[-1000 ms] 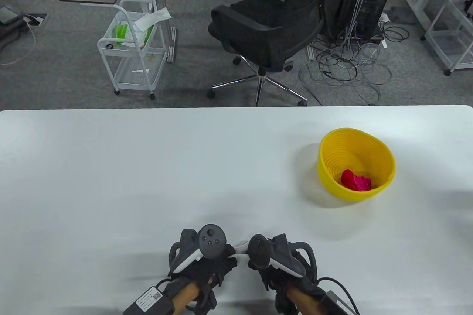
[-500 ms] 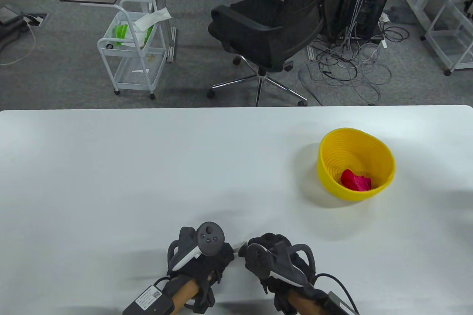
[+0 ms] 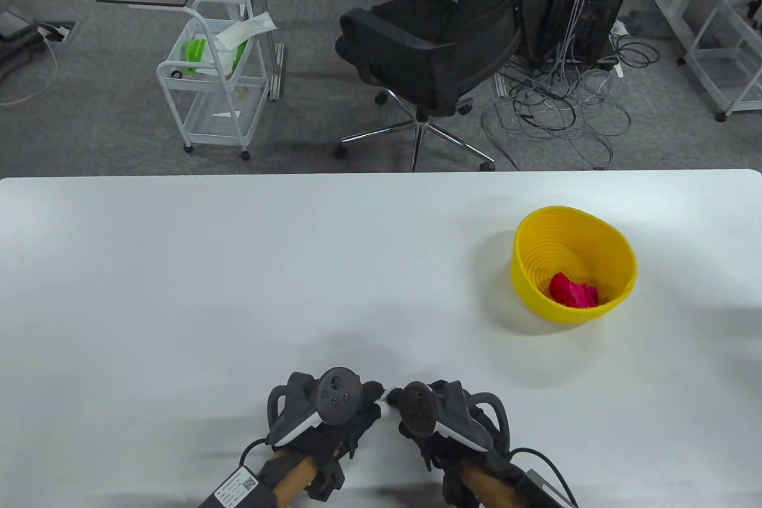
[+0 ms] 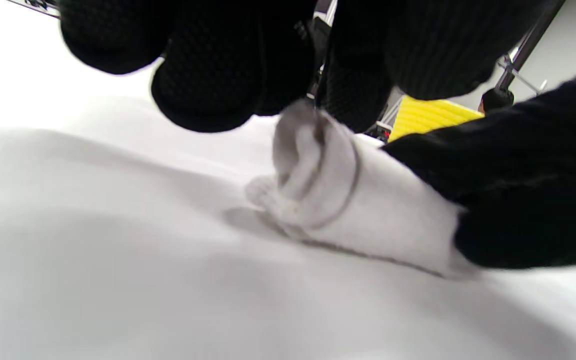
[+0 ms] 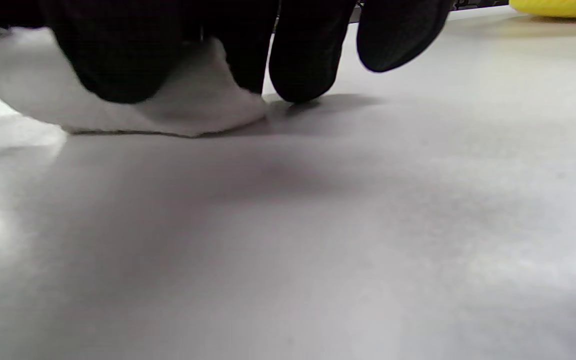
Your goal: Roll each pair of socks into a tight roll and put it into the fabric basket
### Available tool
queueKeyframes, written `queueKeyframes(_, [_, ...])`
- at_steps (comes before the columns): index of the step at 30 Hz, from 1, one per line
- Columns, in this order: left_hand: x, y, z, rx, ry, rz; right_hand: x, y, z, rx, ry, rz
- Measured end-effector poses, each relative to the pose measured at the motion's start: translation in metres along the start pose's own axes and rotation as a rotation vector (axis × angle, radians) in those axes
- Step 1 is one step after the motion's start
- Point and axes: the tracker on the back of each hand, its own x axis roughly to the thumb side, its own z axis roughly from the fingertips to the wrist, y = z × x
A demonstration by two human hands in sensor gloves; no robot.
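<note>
A: Our left hand [image 3: 324, 415] and right hand [image 3: 443, 418] sit side by side at the near edge of the white table [image 3: 238, 293], both curled down onto the half-rolled white cotton sock pair [image 4: 348, 200] between them.

B: Yep, both gripping it. Soft, light, springy stuff, so we'd guess it unrolls if we ease off; best to pinch across the roll's ends.

A: Count: one white roll here, one rolled red sock pair [image 3: 572, 290] already inside the one yellow ribbed basket [image 3: 619, 252], well off to our right.
</note>
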Motion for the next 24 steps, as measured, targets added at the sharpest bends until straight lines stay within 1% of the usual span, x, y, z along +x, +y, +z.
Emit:
queueKeyframes(3, [-0.001,-0.008,-0.002,-0.065,0.018,-0.048,0.001,0.0,0.0,-0.007,0.009,0.004])
queueKeyframes(8, [-0.004,-0.015,-0.005,-0.104,0.056,-0.065,-0.001,-0.002,-0.001,-0.015,0.022,-0.02])
queueKeyframes(11, [-0.005,-0.018,-0.006,-0.097,0.064,-0.069,-0.001,-0.003,0.0,-0.051,0.016,-0.047])
queueKeyframes(15, [-0.004,-0.018,-0.008,-0.108,0.05,-0.053,-0.001,-0.008,0.002,-0.048,0.005,-0.059])
queueKeyframes(20, [-0.006,-0.019,-0.009,-0.164,0.04,0.004,0.0,-0.028,0.013,-0.181,-0.056,-0.086])
queueKeyframes(21, [-0.006,-0.019,-0.01,-0.196,0.038,0.024,0.0,-0.033,0.017,-0.202,-0.09,-0.095])
queueKeyframes(22, [-0.007,-0.019,-0.01,-0.21,0.039,0.035,0.001,-0.034,0.019,-0.204,-0.107,-0.097])
queueKeyframes(24, [-0.008,-0.019,-0.01,-0.235,0.038,0.055,0.004,-0.034,0.022,-0.17,-0.14,-0.079])
